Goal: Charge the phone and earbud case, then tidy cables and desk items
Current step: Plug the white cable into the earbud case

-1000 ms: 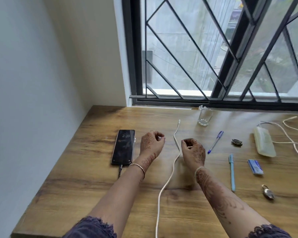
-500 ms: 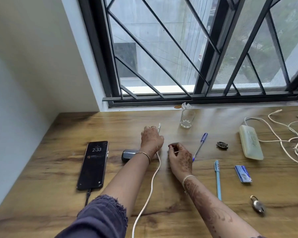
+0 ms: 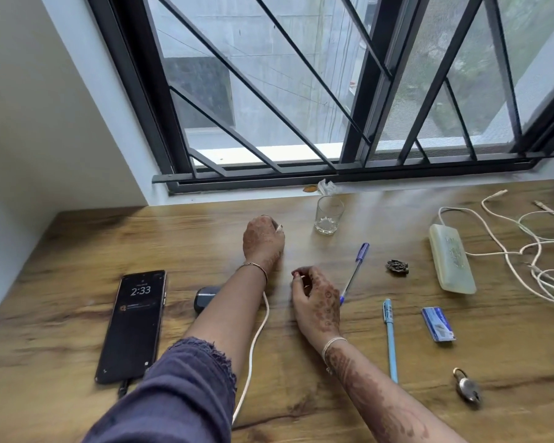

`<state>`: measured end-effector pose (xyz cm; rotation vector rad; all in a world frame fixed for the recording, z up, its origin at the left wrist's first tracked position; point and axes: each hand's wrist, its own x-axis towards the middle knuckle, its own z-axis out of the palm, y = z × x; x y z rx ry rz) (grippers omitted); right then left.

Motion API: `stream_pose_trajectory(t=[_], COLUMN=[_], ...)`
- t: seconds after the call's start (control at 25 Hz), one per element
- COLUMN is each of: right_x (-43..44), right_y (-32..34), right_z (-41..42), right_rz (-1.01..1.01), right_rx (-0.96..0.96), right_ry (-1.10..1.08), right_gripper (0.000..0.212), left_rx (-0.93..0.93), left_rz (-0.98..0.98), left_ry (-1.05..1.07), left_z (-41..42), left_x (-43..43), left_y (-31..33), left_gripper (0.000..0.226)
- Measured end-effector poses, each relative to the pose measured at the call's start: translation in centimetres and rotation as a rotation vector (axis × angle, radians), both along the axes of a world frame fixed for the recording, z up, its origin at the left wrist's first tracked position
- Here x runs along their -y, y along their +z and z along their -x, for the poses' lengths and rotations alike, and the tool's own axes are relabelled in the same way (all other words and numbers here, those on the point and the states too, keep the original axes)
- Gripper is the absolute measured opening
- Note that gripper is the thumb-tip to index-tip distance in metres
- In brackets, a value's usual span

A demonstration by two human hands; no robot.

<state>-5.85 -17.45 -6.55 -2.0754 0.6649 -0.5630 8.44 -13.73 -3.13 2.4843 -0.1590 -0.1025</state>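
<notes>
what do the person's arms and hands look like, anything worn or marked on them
Both hands, left hand and right hand, carry dark henna patterns; the right forearm's run up the arm. Each wrist has a thin bangle. The left arm wears a frayed-edged, dark purple-blue sleeve.

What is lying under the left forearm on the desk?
A dark earbud case shows partly at the left forearm's edge, and a white cable runs beneath it. The case's right part and the cable's middle are covered.

Left hand curled forward, right hand loosely curled nearer
</notes>
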Motion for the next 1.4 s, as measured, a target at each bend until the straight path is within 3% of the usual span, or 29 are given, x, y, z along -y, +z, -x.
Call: stream_pose_trajectory(t=[0.28, 0.56, 0.68, 0.88, 1.04, 1.16, 1.4], right_x=[0.0, -0.4, -2.1, -5.3, -6.0, -6.3, -6.2], right_y=[0.2, 1.2, 1.2, 1.9, 2.0, 2.0, 1.5], right_z=[0.1, -0.1, -0.8, -1.9, -2.7, -3.0, -2.8], right_rz=[0.021, -0.016, -0.110, -0.124, 0.034, 0.077, -0.116], right_rx=[-0.015, -0.086, -0.074, -0.217, -0.320, -0.338, -0.312], right_ry=[-0.008, 0.023, 0.170, 0.564, 0.689, 0.683, 0.698], right_gripper=[0.009, 0.010, 0.010, 0.044, 0.067, 0.063, 0.050], left_rx=[-0.059, -0.100, -0.146, -0.268, -0.339, -0.359, -0.349], left_rz=[0.286, 0.559, 0.565, 0.578, 0.599, 0.588, 0.593], left_ry=[0.023, 0.139, 0.220, 0.295, 0.340, 0.347, 0.358], left_z=[2.3, 7.3, 9.6, 13.0, 14.2, 14.0, 13.5], left_x=[-2.6, -11.2, -15.3, -18.4, -18.5, -18.5, -18.2], left_y=[2.2, 3.8, 2.1, -1.1, -1.6, -1.4, -1.3], left_gripper=[0.022, 0.020, 0.018, 0.010, 0.007, 0.007, 0.012])
